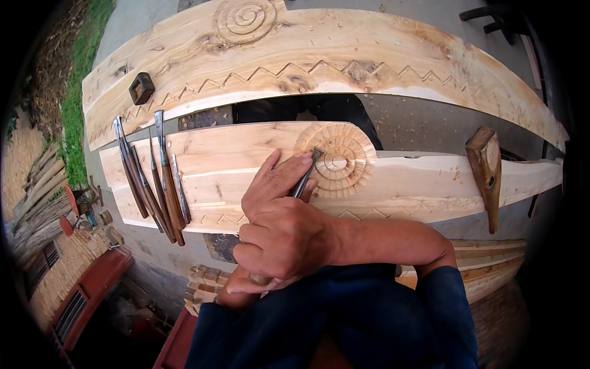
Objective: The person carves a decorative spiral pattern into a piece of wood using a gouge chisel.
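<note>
My left hand (273,181) has its fingers pressed on the metal blade of a chisel (307,172), whose tip rests on a carved, segmented spiral (344,169) at the right end of the near board (215,147). My right hand (286,240) is closed round the chisel's handle below it, crossing over my left wrist. Several chisels and gouges (166,178) with dark wooden handles lie side by side on the board left of my hands. A wooden mallet (490,172) lies across the board's narrow right part. A carved zigzag runs along the lower edge.
A far board (405,49) has a spiral and zigzag, with a dark hollow block (142,87) on it. Black clamp-like handles (491,18) are at top right. Grass (83,123), stacked poles (37,197), wood blocks (203,283) and red-brown furniture (92,289) surround the work surface.
</note>
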Motion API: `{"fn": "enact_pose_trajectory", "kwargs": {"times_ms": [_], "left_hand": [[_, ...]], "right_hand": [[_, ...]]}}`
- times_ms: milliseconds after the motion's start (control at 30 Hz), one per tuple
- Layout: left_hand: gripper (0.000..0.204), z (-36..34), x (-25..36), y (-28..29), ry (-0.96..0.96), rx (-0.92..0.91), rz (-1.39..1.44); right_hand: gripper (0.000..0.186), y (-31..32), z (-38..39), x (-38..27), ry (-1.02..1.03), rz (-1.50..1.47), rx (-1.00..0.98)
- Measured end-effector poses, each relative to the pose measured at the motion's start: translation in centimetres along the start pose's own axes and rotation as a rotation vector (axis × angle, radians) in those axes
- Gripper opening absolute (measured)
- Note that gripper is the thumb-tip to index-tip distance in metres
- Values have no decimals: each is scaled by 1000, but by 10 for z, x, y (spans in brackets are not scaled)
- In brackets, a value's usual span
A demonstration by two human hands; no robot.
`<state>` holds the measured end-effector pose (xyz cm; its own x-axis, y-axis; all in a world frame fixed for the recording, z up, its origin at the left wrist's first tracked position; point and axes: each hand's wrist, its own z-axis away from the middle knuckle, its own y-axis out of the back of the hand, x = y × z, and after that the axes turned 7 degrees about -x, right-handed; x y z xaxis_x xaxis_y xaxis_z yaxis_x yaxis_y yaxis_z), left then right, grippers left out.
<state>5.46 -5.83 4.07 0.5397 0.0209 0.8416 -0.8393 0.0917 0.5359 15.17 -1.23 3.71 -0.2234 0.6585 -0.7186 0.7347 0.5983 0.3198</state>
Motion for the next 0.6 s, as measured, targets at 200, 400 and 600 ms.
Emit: {"fn": "enact_pose_trajectory", "kwargs": {"times_ms": [200, 400, 600], "left_hand": [[38, 2, -1, -2, -1, 17, -43], [39, 1, -8, 0, -74, -12, -25], [43, 1, -10, 4, -65, -109, -78]], "right_hand": [[57, 4, -1, -2, -26, -22, -48], [56, 4, 2, -1, -46, -44, -65], [57, 0, 2, 0, -23, 5, -20]]}}
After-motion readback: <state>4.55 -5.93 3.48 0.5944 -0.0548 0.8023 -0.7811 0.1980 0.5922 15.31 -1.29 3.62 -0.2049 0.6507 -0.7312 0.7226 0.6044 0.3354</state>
